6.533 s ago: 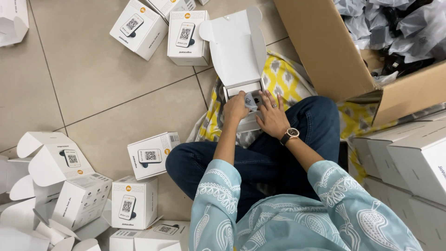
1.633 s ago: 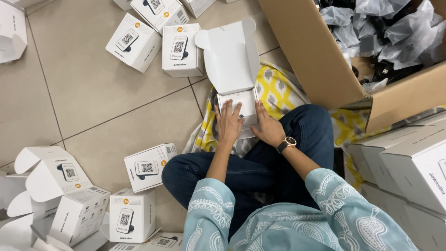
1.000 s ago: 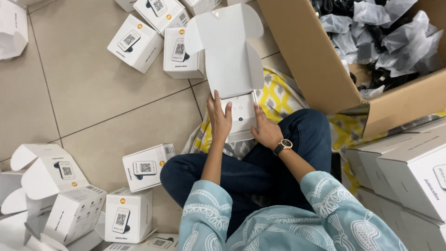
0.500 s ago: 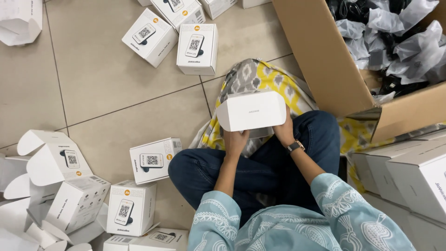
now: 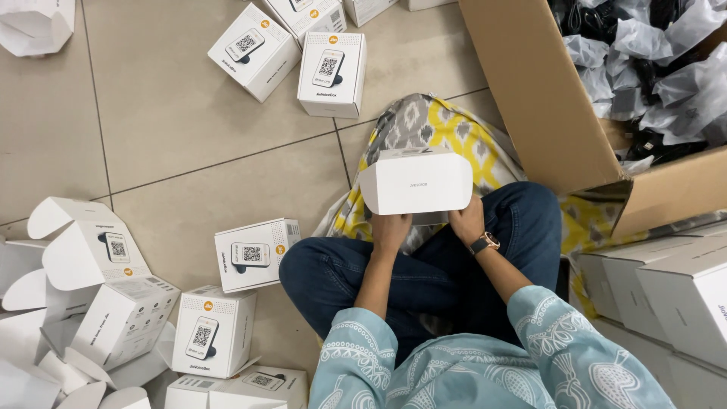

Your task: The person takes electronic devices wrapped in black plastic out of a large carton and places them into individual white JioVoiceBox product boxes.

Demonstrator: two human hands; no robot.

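Fingers of both the left hand [image 5: 391, 227] and right hand [image 5: 467, 221] clasp the white box [image 5: 416, 182] from beneath, above the lap; closed cartons [image 5: 332, 64] dot the floor; big cardboard box [image 5: 541, 98] alongside, right.

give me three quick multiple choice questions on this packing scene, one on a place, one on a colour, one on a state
1. Where is the big cardboard carton?
A. upper right
B. lower left
C. centre

2. What colour is the box in the hands?
A. brown
B. white
C. blue

3. What state is that box in?
A. lid open
B. crushed
C. lid folded shut

Key:
1 A, it fills the upper right corner, holding bagged items.
2 B, its faces are plain white.
3 C, the lid lies folded over while the left hand and right hand grip it from below.
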